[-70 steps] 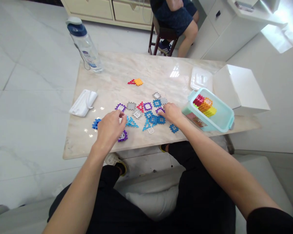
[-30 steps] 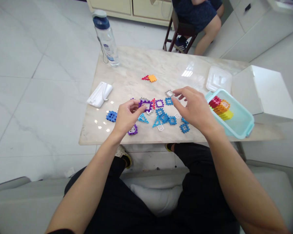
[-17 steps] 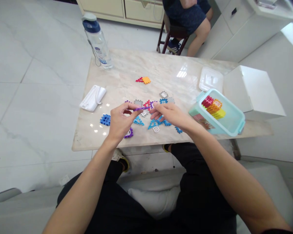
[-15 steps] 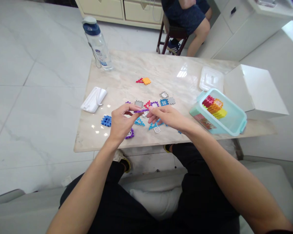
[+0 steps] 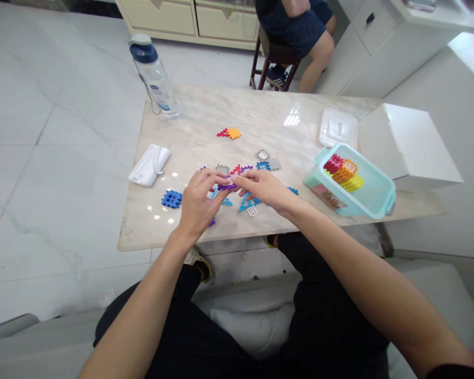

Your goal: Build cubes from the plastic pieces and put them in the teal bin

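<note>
Above the middle of the table, my left hand (image 5: pixel 199 202) is closed on a purple notched-edge building tile (image 5: pixel 226 185). A small white part shows at its upper face. My right hand (image 5: pixel 265 188) pinches the same tile at its right edge, its fingertips partly hiding it. Beneath and around both hands lie light blue tiles (image 5: pixel 246 202), a white lattice window piece (image 5: pixel 253 211), a grey tile (image 5: pixel 222 169) and a red triangular tile (image 5: pixel 235 169). Left of my left hand sits a blue tile stack (image 5: pixel 171 199).
A light green tub (image 5: pixel 375 199) holding colourful tiles stands at right, near a clear lid (image 5: pixel 338 128) and a white box (image 5: pixel 413 142). A water bottle (image 5: pixel 158 84) and a white folded packet (image 5: pixel 149 165) are at left. Across the table a person (image 5: pixel 300 37) sits on a stool.
The purple tile, seen edge-on before, is now tilted so its face with the white part shows. My right fingers have curled in closer around it. The view has shifted slightly.
</note>
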Motion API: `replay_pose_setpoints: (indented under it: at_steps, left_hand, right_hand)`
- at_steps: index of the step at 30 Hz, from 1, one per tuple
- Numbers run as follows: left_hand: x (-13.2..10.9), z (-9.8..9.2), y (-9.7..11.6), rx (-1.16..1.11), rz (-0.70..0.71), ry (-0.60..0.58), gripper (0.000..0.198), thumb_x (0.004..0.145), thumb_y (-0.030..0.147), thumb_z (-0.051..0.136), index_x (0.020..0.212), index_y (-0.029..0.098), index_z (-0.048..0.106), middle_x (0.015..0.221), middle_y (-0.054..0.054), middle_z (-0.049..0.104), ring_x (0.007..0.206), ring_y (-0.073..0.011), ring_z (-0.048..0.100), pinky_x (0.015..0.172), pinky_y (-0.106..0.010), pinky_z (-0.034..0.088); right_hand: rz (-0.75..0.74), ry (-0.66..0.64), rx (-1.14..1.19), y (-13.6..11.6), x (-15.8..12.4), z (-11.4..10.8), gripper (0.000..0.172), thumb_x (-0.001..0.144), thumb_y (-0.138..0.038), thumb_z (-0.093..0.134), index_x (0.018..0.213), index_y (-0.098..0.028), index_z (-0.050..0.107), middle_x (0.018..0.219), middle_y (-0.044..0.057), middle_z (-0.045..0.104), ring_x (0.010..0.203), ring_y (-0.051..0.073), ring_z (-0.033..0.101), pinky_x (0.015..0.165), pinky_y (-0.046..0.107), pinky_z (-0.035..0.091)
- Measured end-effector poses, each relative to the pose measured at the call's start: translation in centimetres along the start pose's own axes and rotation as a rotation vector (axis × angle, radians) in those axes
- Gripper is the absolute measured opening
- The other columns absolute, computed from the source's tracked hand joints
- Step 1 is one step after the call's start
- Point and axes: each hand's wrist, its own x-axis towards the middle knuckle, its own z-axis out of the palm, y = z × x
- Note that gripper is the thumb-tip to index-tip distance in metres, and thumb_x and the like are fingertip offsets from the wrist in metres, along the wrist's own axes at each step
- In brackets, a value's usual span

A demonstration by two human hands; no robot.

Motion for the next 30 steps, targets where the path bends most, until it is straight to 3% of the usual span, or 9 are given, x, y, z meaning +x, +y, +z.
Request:
replay_pose_setpoints:
  at_steps: [4, 7, 11, 14, 17, 21, 24, 27, 30]
  left_hand:
    - [-0.1, 0.0, 0.2, 0.146, 0.062, -0.062, 0.022, 0.100, 0.035, 0.078, 0.121, 0.030, 0.078, 0.141, -0.008, 0.073, 0.131, -0.0295, 0.066, 0.116, -0.051, 0.055]
    - [0.0, -0.1, 0.6, 0.091, 0.016, -0.037, 0.028, 0.100, 0.036, 0.077, 0.127, 0.028, 0.076, 0.146, -0.011, 0.067, 0.131, -0.0279, 0.066, 0.104, -0.043, 0.061]
    - [0.4, -0.3, 0.8, -0.035, -0.152, 0.054, 0.018, 0.101, 0.034, 0.072, 0.114, 0.024, 0.078, 0.133, -0.009, 0.072, 0.117, -0.0226, 0.071, 0.086, -0.032, 0.062]
    - [0.7, -0.2, 0.4, -0.154, -0.341, 0.060, 0.018, 0.099, 0.037, 0.072, 0.108, 0.022, 0.077, 0.111, -0.007, 0.079, 0.099, -0.0200, 0.074, 0.083, -0.031, 0.060]
    - [0.8, 0.0, -0.2, -0.314, -0.456, -0.018, 0.027, 0.099, 0.045, 0.073, 0.109, 0.021, 0.077, 0.101, -0.007, 0.082, 0.089, -0.0195, 0.074, 0.081, -0.031, 0.059]
    - [0.4, 0.3, -0.7, -0.381, -0.458, -0.169, 0.039, 0.094, 0.057, 0.078, 0.107, 0.020, 0.080, 0.100, -0.008, 0.084, 0.087, -0.0211, 0.075, 0.079, -0.031, 0.058]
    - [0.2, 0.4, -1.0, -0.375, -0.461, -0.244, 0.040, 0.090, 0.058, 0.083, 0.102, 0.020, 0.080, 0.097, -0.008, 0.084, 0.086, -0.0217, 0.075, 0.078, -0.031, 0.057]
    - [0.4, 0.4, -1.1, -0.415, -0.514, -0.181, 0.039, 0.082, 0.054, 0.091, 0.097, 0.020, 0.078, 0.090, -0.007, 0.083, 0.082, -0.0208, 0.075, 0.075, -0.030, 0.056]
    - [0.9, -0.2, -0.9, -0.447, -0.597, -0.071, 0.037, 0.076, 0.047, 0.094, 0.095, 0.020, 0.077, 0.082, -0.004, 0.080, 0.074, -0.0187, 0.073, 0.070, -0.028, 0.055]
  right_hand:
    - [-0.096, 0.031, 0.057, 0.2, 1.1, -0.7, 0.033, 0.088, -0.051, 0.086, 0.100, -0.021, 0.079, 0.096, 0.005, 0.081, 0.085, 0.017, 0.072, 0.072, 0.029, 0.059]
    - [-0.157, 0.188, 0.022, -0.4, 1.7, -2.3, 0.031, 0.090, -0.047, 0.082, 0.107, -0.021, 0.077, 0.101, 0.005, 0.080, 0.090, 0.018, 0.072, 0.077, 0.031, 0.062]
    - [-0.221, 0.328, -0.007, -1.8, 1.2, -4.6, 0.036, 0.098, -0.050, 0.075, 0.123, -0.024, 0.073, 0.106, 0.005, 0.077, 0.100, 0.019, 0.073, 0.082, 0.032, 0.064]
    - [-0.211, 0.217, -0.017, -2.0, 0.5, -4.9, 0.039, 0.096, -0.048, 0.079, 0.126, -0.023, 0.072, 0.102, 0.004, 0.074, 0.092, 0.018, 0.073, 0.077, 0.033, 0.064]
    - [-0.228, 0.068, -0.141, -1.4, 0.3, -3.9, 0.033, 0.094, -0.039, 0.082, 0.121, -0.021, 0.076, 0.099, 0.003, 0.075, 0.084, 0.017, 0.073, 0.075, 0.032, 0.062]
    - [-0.353, -0.049, -0.452, -0.8, 0.5, -2.4, 0.023, 0.094, -0.026, 0.083, 0.116, -0.020, 0.079, 0.093, 0.002, 0.077, 0.081, 0.016, 0.070, 0.078, 0.031, 0.056]
    - [-0.403, -0.034, -0.586, -0.9, 0.8, -2.0, 0.023, 0.095, -0.022, 0.083, 0.117, -0.017, 0.077, 0.094, 0.003, 0.078, 0.087, 0.018, 0.071, 0.082, 0.032, 0.054]
    - [-0.470, 0.016, -0.654, -1.2, 1.0, -1.8, 0.021, 0.099, -0.021, 0.078, 0.120, -0.018, 0.075, 0.107, 0.006, 0.080, 0.095, 0.019, 0.072, 0.090, 0.033, 0.055]
    - [-0.595, 0.035, -0.805, -1.6, 0.9, -1.0, 0.032, 0.102, -0.024, 0.078, 0.132, -0.019, 0.071, 0.129, 0.010, 0.075, 0.113, 0.023, 0.070, 0.101, 0.037, 0.054]
